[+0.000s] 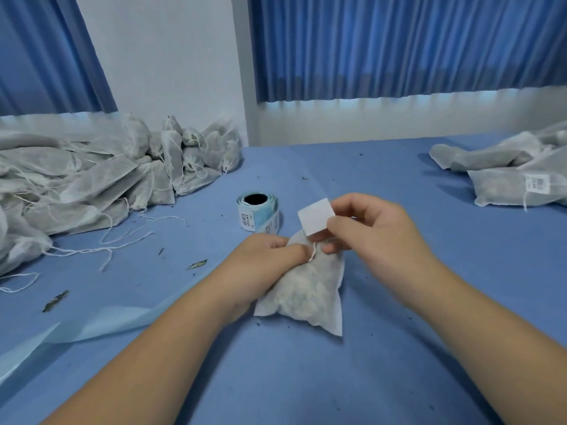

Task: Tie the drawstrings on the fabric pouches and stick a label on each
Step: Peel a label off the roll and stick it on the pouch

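So we've got the filled white mesh-fabric pouch (310, 292) lying on the blue worktop (399, 348) right in front of us. Our left hand (267, 256) has its fingers clenched round the gathered neck. Our right hand (371, 231) pinches a small white square label (316, 216) just above it. The blue-and-white label roll (257, 214) stands just behind, with a heap of grey-white pouches (92, 179) off left.

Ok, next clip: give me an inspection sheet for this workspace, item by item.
Surface: blue table, speckled with dark crumbs.
Job's things: filled pouch under the hands; white label; label roll standing beyond it; pouch pile far left; labelled pouches far right.
Clutter: dried leaf bits, pale blue backing strip.
Grips: left hand holds the pouch neck; right hand pinches the label.
Cables: nothing seen.
Surroundings: blue curtains, white wall.
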{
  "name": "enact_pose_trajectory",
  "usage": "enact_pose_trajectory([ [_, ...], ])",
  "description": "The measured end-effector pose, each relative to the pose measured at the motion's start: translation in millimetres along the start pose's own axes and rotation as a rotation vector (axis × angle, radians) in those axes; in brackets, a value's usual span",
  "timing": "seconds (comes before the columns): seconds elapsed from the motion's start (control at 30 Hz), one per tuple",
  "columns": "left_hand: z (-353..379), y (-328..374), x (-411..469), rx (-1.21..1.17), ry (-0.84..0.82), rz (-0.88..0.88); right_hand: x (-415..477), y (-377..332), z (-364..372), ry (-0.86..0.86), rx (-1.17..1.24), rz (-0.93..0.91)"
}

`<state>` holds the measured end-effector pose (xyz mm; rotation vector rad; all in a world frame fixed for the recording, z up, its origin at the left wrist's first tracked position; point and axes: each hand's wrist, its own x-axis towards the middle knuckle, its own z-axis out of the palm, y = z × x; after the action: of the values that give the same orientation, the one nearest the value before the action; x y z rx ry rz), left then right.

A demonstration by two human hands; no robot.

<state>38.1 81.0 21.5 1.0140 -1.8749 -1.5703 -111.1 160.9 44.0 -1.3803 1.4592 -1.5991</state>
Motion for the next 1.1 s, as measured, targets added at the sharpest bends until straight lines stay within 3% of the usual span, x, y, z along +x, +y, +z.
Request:
enact_pose_trajectory([
  [0.27, -5.4, -1.4, -5.4, -0.090, -0.137, -0.005, -7.4, 7.8, 2.8, -0.019, -0.227, -0.249],
  [0.5, -6.0, 3.4, -14.3, -0.170, -0.143, -0.041, -10.1, 5.0, 0.1, -0.021, -0.647, -0.617],
  [1.1, -12.7, 3.0, -13.2, -0.360, -0.215, -0.121, -14.6, -7.9, -10.5, -0.327, -0.804, -0.567],
])
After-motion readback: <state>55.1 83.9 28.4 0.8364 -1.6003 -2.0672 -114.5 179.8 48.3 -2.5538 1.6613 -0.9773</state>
